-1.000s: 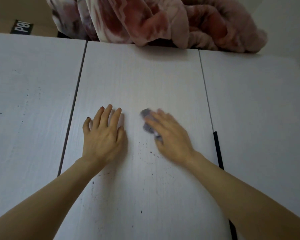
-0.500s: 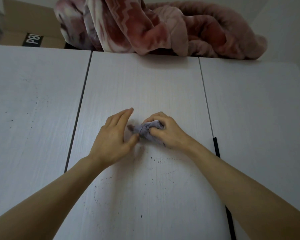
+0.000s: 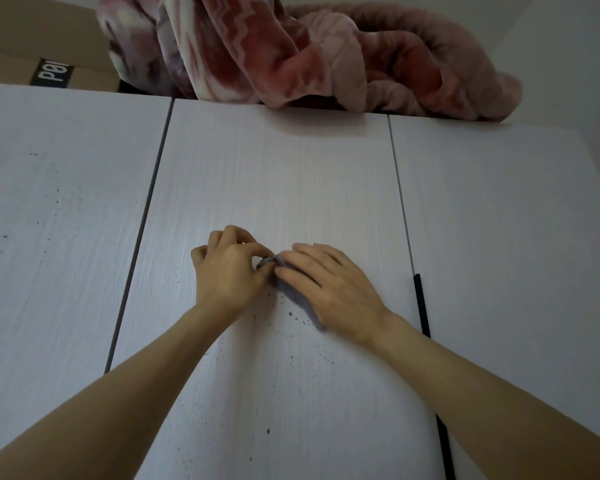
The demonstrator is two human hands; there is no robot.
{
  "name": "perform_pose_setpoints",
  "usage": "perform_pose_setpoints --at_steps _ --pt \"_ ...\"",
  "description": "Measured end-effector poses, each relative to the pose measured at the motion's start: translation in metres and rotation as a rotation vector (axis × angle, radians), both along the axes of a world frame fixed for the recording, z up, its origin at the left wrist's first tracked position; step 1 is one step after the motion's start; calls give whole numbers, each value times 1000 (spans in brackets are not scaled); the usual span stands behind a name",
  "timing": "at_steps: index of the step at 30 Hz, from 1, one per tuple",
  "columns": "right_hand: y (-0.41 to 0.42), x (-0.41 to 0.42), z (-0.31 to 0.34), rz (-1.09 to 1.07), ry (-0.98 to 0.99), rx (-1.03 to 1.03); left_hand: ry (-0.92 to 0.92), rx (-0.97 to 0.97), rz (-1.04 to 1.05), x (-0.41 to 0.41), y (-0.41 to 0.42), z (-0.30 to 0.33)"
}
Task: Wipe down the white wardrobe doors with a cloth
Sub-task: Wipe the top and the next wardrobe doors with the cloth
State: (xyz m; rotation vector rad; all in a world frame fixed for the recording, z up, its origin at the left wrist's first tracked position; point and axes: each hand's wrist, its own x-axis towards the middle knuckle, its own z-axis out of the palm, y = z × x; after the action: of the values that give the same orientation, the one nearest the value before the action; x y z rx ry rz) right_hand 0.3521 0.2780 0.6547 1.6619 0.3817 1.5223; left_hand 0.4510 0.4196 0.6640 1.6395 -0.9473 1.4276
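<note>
On the middle wardrobe door (image 3: 284,174), seen from your head camera, both your hands meet over a small grey cloth (image 3: 293,292). Your left hand (image 3: 231,271) has its fingers curled, thumb and forefinger pinching the cloth's upper end. Your right hand (image 3: 329,285) lies flat on the cloth with fingers straight, pressing it against the white panel; a grey corner shows below your palm. Dark specks (image 3: 302,320) dot the door just beneath the cloth and further down. A black handle strip (image 3: 421,303) runs along the door's right edge. Above the doors a pink blanket (image 3: 309,53) spills over, and beside it a cardboard box (image 3: 49,60) carries a black label with white letters, partly cut off and not fully readable.
</note>
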Motion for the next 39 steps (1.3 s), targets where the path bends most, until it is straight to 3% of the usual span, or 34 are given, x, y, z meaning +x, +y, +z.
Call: perform_pose_setpoints --at_steps 5,11,14,19,22,26,28,30,34,36,39 --pt "-4 -1 -4 -221 106 128 19 3 13 -1 -5 5" --pt "-14 -1 -6 -188 37 280 -91 -2 47 4 -5 -3" --pt "-28 -9 1 -233 -123 469 -129 28 120 10 3 -9" --pt "-31 -6 18 1 -255 910 -45 32 132 24 25 -15" --pt "-1 23 11 97 -277 814 -19 23 162 35 40 -24" --pt "42 56 -22 21 55 357 48 36 209 51 59 -38" --pt "42 57 -22 -31 137 232 77 33 210 56 66 -41" --pt "35 55 -6 -50 12 304 115 39 212 61 74 -42" --pt "45 52 33 5 -159 772 197 31 211 76 94 -50" --pt "58 59 49 23 -161 804 193 66 217 83 101 -55" --pt "82 78 52 52 -40 651 139 53 176 91 108 -58"
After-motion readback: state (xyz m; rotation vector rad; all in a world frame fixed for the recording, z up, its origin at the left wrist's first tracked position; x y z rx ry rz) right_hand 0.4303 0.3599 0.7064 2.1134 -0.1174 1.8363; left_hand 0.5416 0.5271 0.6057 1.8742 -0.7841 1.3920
